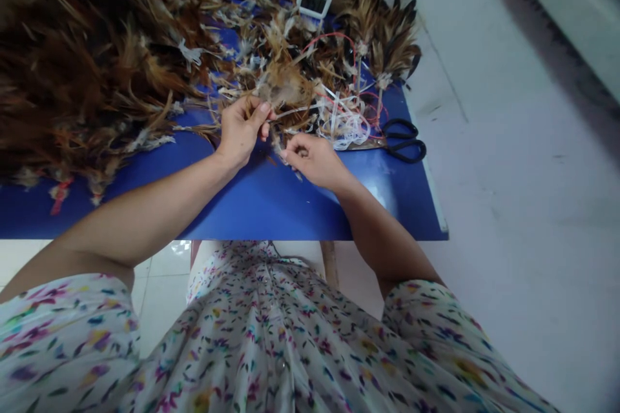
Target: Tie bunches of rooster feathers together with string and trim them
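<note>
My left hand (242, 129) pinches a small bunch of brown feathers (281, 87) at its quill end, above the blue table (252, 200). My right hand (312, 158) sits just to the right, fingers closed on the lower tips of the same bunch, perhaps with a thin white strip. A tangle of white plastic strips (343, 121) and red cord (334, 35) lies right behind my right hand.
A big heap of brown feathers (82, 64) covers the table's left and back. Tied feather bundles (387, 39) lie at the back right. Black scissors (404, 140) rest near the table's right edge. A small white digital device (314, 0) stands at the back before a cardboard box.
</note>
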`<state>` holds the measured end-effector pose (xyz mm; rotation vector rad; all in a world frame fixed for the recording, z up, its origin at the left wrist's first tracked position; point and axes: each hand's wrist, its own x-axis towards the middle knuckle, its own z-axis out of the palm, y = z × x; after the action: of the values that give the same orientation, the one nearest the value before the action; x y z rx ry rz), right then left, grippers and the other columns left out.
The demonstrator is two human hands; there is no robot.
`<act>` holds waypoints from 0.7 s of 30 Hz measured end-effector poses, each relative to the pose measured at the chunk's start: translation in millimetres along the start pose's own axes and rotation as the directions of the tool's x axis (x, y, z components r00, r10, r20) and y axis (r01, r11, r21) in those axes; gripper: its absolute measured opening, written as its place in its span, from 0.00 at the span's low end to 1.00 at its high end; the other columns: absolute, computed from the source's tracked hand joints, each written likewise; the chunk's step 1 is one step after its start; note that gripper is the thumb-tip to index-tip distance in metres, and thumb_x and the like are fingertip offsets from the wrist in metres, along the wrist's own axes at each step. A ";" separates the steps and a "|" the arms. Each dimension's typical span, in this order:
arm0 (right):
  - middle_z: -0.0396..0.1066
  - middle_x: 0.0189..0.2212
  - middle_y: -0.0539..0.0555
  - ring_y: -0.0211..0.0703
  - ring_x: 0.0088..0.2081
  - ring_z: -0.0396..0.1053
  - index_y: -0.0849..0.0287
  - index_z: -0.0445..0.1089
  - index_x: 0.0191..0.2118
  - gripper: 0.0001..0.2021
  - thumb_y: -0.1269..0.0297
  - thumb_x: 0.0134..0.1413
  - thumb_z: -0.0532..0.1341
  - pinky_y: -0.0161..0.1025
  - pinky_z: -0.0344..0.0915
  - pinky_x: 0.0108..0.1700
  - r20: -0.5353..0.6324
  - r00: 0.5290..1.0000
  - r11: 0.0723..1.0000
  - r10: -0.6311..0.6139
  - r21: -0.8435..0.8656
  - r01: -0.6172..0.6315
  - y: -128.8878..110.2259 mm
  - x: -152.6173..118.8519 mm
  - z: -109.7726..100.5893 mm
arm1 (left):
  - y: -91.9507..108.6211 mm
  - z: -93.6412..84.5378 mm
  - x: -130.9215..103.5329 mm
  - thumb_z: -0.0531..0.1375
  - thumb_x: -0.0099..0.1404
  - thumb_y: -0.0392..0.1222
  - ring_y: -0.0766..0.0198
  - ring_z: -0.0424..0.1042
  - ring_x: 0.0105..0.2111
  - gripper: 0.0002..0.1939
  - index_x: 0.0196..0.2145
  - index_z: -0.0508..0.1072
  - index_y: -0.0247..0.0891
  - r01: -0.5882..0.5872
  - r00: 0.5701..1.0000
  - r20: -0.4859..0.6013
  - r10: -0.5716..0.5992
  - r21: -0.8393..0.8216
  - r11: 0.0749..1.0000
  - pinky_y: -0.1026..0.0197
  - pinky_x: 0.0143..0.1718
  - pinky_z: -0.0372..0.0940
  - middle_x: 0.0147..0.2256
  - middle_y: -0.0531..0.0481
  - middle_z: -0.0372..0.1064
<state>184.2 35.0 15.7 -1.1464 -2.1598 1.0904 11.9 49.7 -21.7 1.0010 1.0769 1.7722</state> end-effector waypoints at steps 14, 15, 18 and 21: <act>0.71 0.22 0.44 0.37 0.25 0.75 0.59 0.66 0.38 0.26 0.53 0.38 0.77 0.28 0.65 0.21 -0.045 0.991 0.809 0.127 0.583 -0.077 6.4 7.8 -14.3 | 11.2 -1.8 -6.2 0.70 0.57 0.56 0.76 0.62 0.15 0.23 0.26 0.65 0.37 0.050 0.992 0.121 -0.046 -0.027 0.998 0.70 0.15 0.57 0.24 0.55 0.70; 0.71 0.23 0.45 0.37 0.25 0.75 0.59 0.66 0.37 0.26 0.51 0.38 0.77 0.28 0.65 0.21 -0.048 0.990 0.804 0.134 0.589 -0.080 6.6 8.2 -14.9 | 13.9 -1.1 -7.6 0.71 0.56 0.56 0.76 0.62 0.15 0.23 0.26 0.66 0.37 0.064 0.988 0.144 -0.059 -0.033 0.997 0.70 0.15 0.57 0.24 0.55 0.71; 0.72 0.24 0.48 0.37 0.27 0.75 0.59 0.67 0.32 0.25 0.46 0.38 0.75 0.29 0.66 0.22 -0.087 0.989 0.805 0.118 0.592 -0.044 5.0 8.8 -16.9 | 21.1 0.9 -12.4 0.72 0.54 0.57 0.76 0.61 0.14 0.24 0.25 0.66 0.37 0.088 0.975 0.210 -0.078 -0.038 0.995 0.70 0.14 0.56 0.22 0.55 0.71; 0.72 0.25 0.48 0.35 0.28 0.73 0.59 0.68 0.31 0.24 0.44 0.40 0.75 0.30 0.67 0.24 -0.170 0.984 0.825 0.057 0.563 0.049 1.9 8.2 -17.0 | 24.8 2.1 -16.2 0.72 0.52 0.60 0.75 0.61 0.13 0.26 0.24 0.67 0.37 0.091 0.961 0.262 -0.085 -0.010 0.996 0.70 0.14 0.56 0.21 0.55 0.71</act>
<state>192.4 49.9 24.2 -0.9197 -1.5286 1.4393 13.7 27.9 -1.6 1.1205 0.9184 1.5273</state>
